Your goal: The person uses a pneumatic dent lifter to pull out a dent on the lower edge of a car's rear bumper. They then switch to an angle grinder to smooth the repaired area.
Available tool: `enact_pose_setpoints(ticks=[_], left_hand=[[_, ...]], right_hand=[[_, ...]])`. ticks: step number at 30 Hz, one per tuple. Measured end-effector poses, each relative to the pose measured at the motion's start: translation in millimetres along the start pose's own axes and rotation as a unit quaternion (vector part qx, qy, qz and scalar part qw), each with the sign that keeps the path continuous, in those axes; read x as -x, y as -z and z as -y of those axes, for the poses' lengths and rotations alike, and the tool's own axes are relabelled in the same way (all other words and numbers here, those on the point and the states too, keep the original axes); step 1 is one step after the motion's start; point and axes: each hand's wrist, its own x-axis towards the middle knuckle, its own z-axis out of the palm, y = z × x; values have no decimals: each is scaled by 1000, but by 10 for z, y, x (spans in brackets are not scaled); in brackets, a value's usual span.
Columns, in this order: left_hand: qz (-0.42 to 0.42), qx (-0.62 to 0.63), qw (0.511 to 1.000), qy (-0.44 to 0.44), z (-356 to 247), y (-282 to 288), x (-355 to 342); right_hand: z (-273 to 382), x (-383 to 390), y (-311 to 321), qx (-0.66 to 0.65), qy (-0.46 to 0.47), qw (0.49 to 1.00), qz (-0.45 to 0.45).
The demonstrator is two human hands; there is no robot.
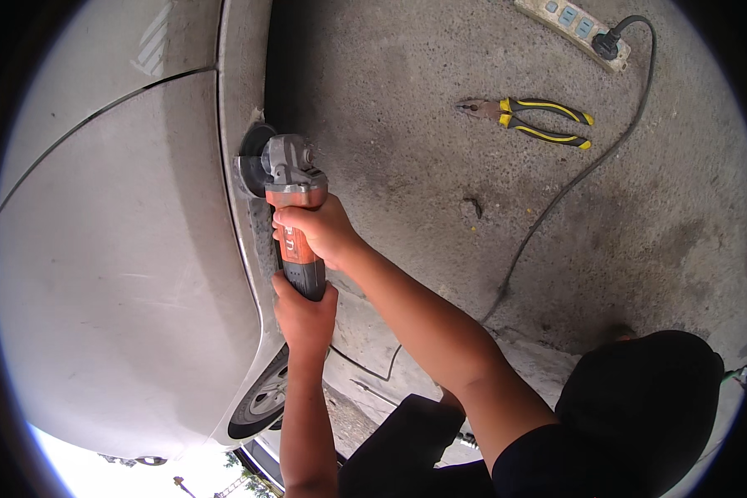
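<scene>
An orange and black angle grinder [295, 228] with a grey metal head is held in both hands. Its dark disc and guard [253, 162] are against the lower sill [239, 100] of a white car [124, 274]; whether the disc is turning I cannot tell. My right hand [324, 231] is wrapped round the orange body just behind the head. Lower down, my left hand [305, 311] grips the black rear end of the grinder.
Pliers [523, 120] with black and yellow handles lie on the rough concrete floor [407, 166]. A power strip [573, 29] at the top right has a black plug in it, with a grey cable [556, 199] running toward me. A car wheel [261, 402] shows below.
</scene>
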Motion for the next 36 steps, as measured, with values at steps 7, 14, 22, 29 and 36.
enact_pose_setpoints(ticks=[7,14,22,29,36], left_hand=[[-36,-7,999,21,748,-308,597],[-19,-50,999,1,478,55,214],[-26,-38,999,6,945,-279,648],[-34,-57,996,-51,438,46,75],[3,-44,997,60,1485,-526,987]], right_hand=[[-814,372,214,-26,-117,993,9],[-601,168,-9,-75,-46,996,4],[-999,426,212,-32,-132,991,-6],[-493,24,5,-49,1,999,-4],[-1704,609,446,6,-174,984,-24]])
